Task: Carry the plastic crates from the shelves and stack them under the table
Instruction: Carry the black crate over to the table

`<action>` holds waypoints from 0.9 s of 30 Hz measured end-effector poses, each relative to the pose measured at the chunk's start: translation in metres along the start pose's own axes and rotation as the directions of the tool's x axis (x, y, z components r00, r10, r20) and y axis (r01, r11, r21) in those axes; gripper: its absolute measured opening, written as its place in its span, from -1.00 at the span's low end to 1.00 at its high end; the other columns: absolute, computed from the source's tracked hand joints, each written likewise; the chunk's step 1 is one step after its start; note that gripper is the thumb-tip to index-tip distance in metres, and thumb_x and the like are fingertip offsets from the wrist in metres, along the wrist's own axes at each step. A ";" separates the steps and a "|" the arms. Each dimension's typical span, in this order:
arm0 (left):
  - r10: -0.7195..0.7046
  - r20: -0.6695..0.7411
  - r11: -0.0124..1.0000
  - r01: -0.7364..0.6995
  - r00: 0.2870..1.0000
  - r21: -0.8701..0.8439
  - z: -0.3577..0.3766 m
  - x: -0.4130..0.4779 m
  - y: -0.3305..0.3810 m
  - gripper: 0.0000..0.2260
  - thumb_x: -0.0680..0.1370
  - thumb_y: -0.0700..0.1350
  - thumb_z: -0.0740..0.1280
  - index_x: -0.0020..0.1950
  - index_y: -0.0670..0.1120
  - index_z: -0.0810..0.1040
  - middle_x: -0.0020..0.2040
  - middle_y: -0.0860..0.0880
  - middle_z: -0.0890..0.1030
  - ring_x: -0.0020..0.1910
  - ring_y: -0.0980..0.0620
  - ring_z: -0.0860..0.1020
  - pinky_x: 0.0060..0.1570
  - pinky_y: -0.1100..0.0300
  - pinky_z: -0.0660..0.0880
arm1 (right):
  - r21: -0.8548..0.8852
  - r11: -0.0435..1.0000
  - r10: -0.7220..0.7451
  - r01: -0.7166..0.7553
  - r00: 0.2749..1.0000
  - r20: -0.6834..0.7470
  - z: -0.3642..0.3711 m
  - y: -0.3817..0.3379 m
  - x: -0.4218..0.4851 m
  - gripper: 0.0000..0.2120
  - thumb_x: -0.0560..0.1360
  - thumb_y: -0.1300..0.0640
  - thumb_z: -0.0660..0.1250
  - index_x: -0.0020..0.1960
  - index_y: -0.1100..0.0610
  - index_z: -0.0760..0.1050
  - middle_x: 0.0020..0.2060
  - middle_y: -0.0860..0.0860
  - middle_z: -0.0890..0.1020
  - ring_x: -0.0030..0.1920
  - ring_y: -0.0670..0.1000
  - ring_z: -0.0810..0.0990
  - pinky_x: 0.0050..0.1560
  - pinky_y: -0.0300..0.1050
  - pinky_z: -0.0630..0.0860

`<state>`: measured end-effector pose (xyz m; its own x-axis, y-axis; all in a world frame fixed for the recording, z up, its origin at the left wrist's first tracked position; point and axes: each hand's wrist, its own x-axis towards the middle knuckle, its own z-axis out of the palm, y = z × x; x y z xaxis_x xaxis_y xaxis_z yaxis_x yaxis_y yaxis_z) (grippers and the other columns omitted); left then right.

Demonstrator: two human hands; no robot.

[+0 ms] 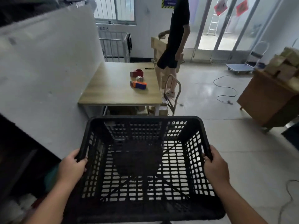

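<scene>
Left hand (73, 165) and right hand (216, 165), arms extended forward, fingers curled closed.

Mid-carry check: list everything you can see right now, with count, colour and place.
plastic crate: one, black, empty, held in front, short of the table
table: one, light wood top, straight ahead
tape dispensers: two, one red, one orange and blue, on the table with a tape roll
marker: one, black, far table edge
boxes under the table: several, brown, count unclear
white panel: one, left of the table
other person: one, black clothes, beyond the table by cardboard boxes
wooden cabinet: one, brown, right
platform trolley: one, blue, far right
left hand: gripping the crate's left rim
right hand: gripping its right rim
</scene>
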<state>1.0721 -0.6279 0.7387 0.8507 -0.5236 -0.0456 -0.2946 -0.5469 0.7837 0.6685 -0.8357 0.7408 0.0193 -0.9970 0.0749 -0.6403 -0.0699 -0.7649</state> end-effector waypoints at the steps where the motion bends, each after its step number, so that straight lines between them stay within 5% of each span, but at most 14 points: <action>1: -0.007 0.003 1.000 0.007 1.000 0.014 0.012 0.022 0.004 -0.75 0.49 -0.25 0.40 0.12 0.00 0.66 -0.53 0.04 0.60 -0.59 0.12 0.53 -0.57 0.27 0.40 | -0.002 1.000 -0.006 0.006 1.000 0.006 0.014 -0.002 0.023 -0.54 0.52 0.29 0.21 0.34 -0.08 0.45 -0.13 -0.17 0.61 -0.07 0.09 0.61 -0.18 -0.07 0.43; 6: -0.054 -0.001 0.998 0.054 0.999 0.044 0.075 0.131 0.016 -0.78 0.49 -0.22 0.40 0.07 0.03 0.65 -0.52 -0.03 0.60 -0.57 -0.04 0.57 -0.43 0.12 0.49 | -0.013 1.000 -0.020 0.020 0.999 0.048 0.088 -0.011 0.144 -0.58 0.53 0.26 0.22 0.33 -0.07 0.45 -0.04 -0.08 0.66 -0.02 0.15 0.62 -0.14 -0.04 0.43; 13: -0.123 -0.017 0.989 0.124 0.992 0.080 0.151 0.264 0.022 -0.74 0.49 -0.16 0.41 0.17 0.01 0.65 -0.39 0.05 0.65 -0.51 0.11 0.59 -0.44 0.18 0.43 | -0.073 0.997 0.018 -0.009 0.993 0.115 0.192 -0.027 0.280 -0.60 0.53 0.26 0.20 0.28 -0.09 0.43 -0.24 -0.14 0.56 -0.27 0.02 0.48 -0.27 -0.07 0.38; 24: -0.210 0.084 0.968 0.195 0.974 0.159 0.245 0.420 -0.031 -0.76 0.52 -0.19 0.34 0.15 0.03 0.63 -0.29 -0.07 0.67 -0.31 -0.14 0.62 -0.32 0.06 0.52 | -0.163 0.973 0.196 -0.165 0.960 0.202 0.347 -0.002 0.365 -0.55 0.54 0.28 0.17 0.31 -0.15 0.39 -0.11 -0.14 0.64 -0.13 0.06 0.60 -0.16 0.02 0.53; 27: -0.219 0.101 0.961 0.197 0.971 0.195 0.267 0.445 -0.047 -0.75 0.51 -0.20 0.35 0.16 -0.02 0.64 -0.25 -0.08 0.67 -0.26 -0.16 0.63 -0.26 0.01 0.54 | -0.194 0.962 0.229 -0.193 0.956 0.186 0.373 0.007 0.379 -0.55 0.54 0.28 0.17 0.30 -0.15 0.40 -0.13 -0.17 0.64 -0.16 0.03 0.60 -0.27 -0.10 0.45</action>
<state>1.3490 -1.0094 0.5161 0.8463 -0.4542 -0.2783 -0.2006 -0.7557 0.6235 0.9580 -1.2261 0.5250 0.0147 -0.9749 -0.2224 -0.7687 0.1312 -0.6260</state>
